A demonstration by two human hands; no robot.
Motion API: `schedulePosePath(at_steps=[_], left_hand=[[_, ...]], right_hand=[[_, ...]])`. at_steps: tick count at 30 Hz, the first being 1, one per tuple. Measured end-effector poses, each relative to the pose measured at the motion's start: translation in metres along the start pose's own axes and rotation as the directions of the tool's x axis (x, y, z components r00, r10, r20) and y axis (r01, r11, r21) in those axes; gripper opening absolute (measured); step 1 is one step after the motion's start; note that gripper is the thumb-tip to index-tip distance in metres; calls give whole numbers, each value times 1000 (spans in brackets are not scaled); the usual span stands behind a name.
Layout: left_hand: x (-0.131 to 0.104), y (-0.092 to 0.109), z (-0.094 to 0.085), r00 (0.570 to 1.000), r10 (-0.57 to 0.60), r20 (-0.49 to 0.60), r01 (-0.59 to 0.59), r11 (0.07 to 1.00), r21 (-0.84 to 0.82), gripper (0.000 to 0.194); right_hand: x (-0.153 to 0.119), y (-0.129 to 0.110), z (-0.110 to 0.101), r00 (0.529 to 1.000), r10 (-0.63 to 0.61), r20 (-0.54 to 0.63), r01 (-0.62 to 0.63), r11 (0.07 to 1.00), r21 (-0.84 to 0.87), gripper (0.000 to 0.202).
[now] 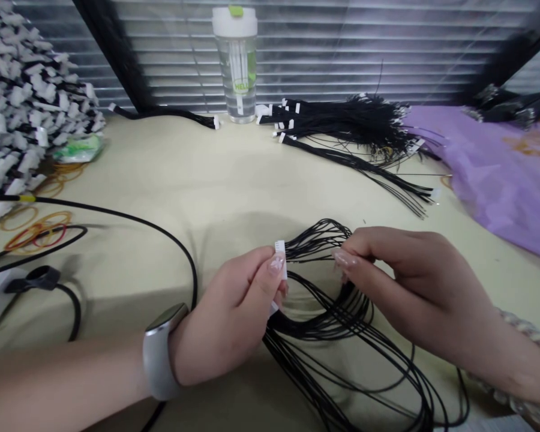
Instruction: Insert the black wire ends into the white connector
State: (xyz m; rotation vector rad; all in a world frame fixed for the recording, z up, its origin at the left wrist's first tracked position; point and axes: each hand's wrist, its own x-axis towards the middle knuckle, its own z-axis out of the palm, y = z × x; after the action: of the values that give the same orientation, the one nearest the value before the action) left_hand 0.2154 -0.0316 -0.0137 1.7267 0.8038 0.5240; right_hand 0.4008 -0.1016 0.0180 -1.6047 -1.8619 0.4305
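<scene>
Between the thumb and fingers of my left hand is a white connector housing, held upright. Several thin black wires come out of its right side and loop round towards my right hand. My right hand pinches one black wire, whose bare tip points left at the housing; whether the tip has entered it I cannot tell. Beneath both hands hangs a looped bundle of black wires. A second white piece shows partly under my left fingers.
Finished-looking black harnesses lie piled at the back, beside a clear water bottle. White-ended cables are heaped at the left, near rubber bands. A black cable crosses the table. Purple plastic covers the right side.
</scene>
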Motion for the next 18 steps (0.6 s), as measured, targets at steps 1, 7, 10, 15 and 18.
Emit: schedulePosePath(at_steps=[1, 7, 10, 15, 18], left_hand=[[0, 0, 0, 1000, 4, 0, -4, 1000, -1, 37], [0, -1, 1, 1000, 23, 10, -23, 999, -24, 36], [-1, -1, 1, 1000, 22, 17, -22, 999, -23, 36], [-1, 1, 0, 999, 35, 17, -35, 999, 18, 36], [-1, 1, 0, 999, 30, 27, -30, 999, 28, 36]], right_hand=[[0, 0, 0, 1000, 2, 2, -2, 1000, 4, 27], [2, 0, 2, 999, -37, 25, 37, 999, -18, 31], [1, -1, 1, 998, -18, 54, 18, 1000, -1, 32], [0, 0, 1, 994, 15, 112, -19, 999, 38, 29], [0, 0, 2, 987, 15, 159, -27, 997, 78, 27]])
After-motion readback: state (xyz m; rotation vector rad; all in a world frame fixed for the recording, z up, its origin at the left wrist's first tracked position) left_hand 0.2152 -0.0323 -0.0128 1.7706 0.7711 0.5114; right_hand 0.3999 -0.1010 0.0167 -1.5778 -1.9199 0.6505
